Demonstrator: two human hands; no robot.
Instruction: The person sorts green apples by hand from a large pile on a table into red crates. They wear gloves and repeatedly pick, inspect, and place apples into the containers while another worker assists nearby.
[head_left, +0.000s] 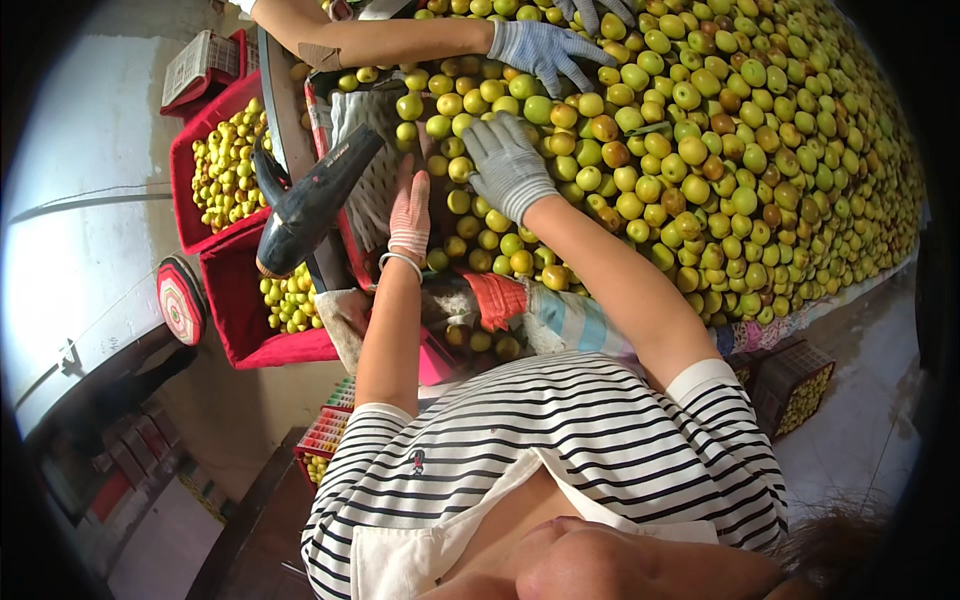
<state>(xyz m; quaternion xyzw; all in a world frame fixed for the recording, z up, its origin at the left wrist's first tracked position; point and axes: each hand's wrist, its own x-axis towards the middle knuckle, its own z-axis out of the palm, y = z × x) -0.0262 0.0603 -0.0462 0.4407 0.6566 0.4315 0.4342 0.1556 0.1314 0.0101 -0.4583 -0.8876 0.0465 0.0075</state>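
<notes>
A large heap of small round yellow-green fruit (690, 150), jujube-like and partly browned, fills the table's middle and right. My right hand (507, 165), in a grey knit glove, rests on its near left side. The fingers lie stretched and slightly apart, holding nothing I can see. My left hand (409, 215) wears a pink-and-white striped glove, with a pale bracelet at the wrist. Its fingers point away from me, straight and empty, beside a white ridged surface (362, 150) and the loose fruit at the heap's left edge. A dark hair dryer (312, 205) is left of this hand.
Across the heap, another person's blue-grey gloved hand (545, 50) reaches over the fruit, with a second gloved hand (597, 12) behind. Red crates (183, 190) of fruit stand at left. A dark crate (795, 375) sits below the table at right. Rolled cloth (575, 318) lines the near edge.
</notes>
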